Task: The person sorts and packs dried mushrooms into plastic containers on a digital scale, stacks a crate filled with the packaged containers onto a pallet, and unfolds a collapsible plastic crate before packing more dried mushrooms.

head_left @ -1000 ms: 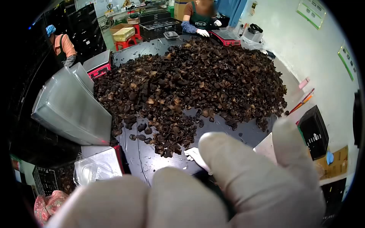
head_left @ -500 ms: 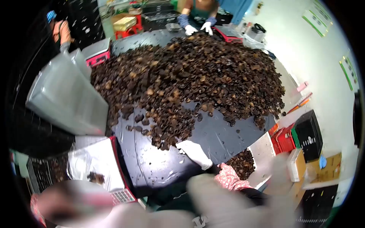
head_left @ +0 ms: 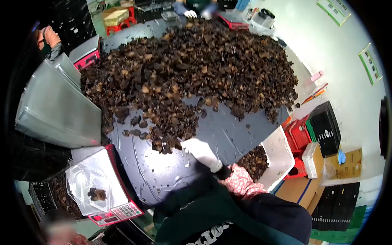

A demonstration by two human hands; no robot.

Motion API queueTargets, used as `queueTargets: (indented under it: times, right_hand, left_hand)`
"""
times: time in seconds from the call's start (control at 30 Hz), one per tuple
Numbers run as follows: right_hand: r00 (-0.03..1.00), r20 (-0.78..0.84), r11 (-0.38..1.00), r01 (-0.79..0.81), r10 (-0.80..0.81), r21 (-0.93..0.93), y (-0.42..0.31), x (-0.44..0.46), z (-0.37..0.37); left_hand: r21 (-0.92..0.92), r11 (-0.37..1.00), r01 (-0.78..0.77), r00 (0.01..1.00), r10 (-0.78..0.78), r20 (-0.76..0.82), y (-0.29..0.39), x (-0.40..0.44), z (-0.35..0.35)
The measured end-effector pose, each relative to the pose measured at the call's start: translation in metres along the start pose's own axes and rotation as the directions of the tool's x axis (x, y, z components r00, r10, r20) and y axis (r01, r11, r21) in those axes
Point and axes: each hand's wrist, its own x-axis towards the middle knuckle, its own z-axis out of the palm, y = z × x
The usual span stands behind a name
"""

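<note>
My right hand (head_left: 202,154), in a white glove, touches the near edge of a big pile of dark brown fungus pieces (head_left: 196,69) on the dark table (head_left: 143,171). Its fingers are pressed together; what is between the fingertips is too small to make out. At the bottom left, my left hand (head_left: 59,228) is a blurred shape beside a red floral cuff, its fingers unreadable. Above it, a clear plastic container (head_left: 87,183) lies open on a red and white scale (head_left: 125,211), with a small dark clump (head_left: 97,194) inside.
Stacked clear containers (head_left: 61,108) stand left. A white box (head_left: 281,157) with dark pieces is at the right, near red and black crates (head_left: 324,127). A person's gloved hand (head_left: 190,14) is at the far edge; another person's sleeve (head_left: 52,36) shows top left.
The large gloved fingers close to the camera are gone from view. The view has shifted, and the scale with its container shows clearly. My right hand remains at the pile's near edge.
</note>
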Motion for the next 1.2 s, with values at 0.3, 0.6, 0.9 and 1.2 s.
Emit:
queueTargets:
  times: [0.3, 0.6, 0.9, 1.2]
  right_hand:
    - [0.936, -0.295, 0.938, -0.266, 0.195, -0.224, 0.029, 0.036, 0.002]
    - [0.980, 0.174, 0.849, 0.014, 0.092, -0.528, 0.010, 0.104, 0.071]
    - [0.963, 0.178, 0.950, 0.239, -0.204, -0.203, 0.027, 0.068, 0.038]
    - [0.992, -0.116, 0.974, 0.032, -0.059, -0.224, 0.064, 0.027, 0.007]
  left_hand:
    - [-0.650, 0.442, 0.618, 0.613, -0.789, 0.046, -0.088, -0.058, 0.218]
    - [-0.385, 0.572, 0.724, 0.435, -0.812, -0.388, -0.165, -0.007, 0.358]
    - [-0.237, 0.498, 0.834, 0.459, -0.865, -0.202, -0.172, -0.023, 0.370]
    - [-0.725, 0.269, 0.635, 0.149, -0.963, -0.226, -0.143, -0.052, 0.375]
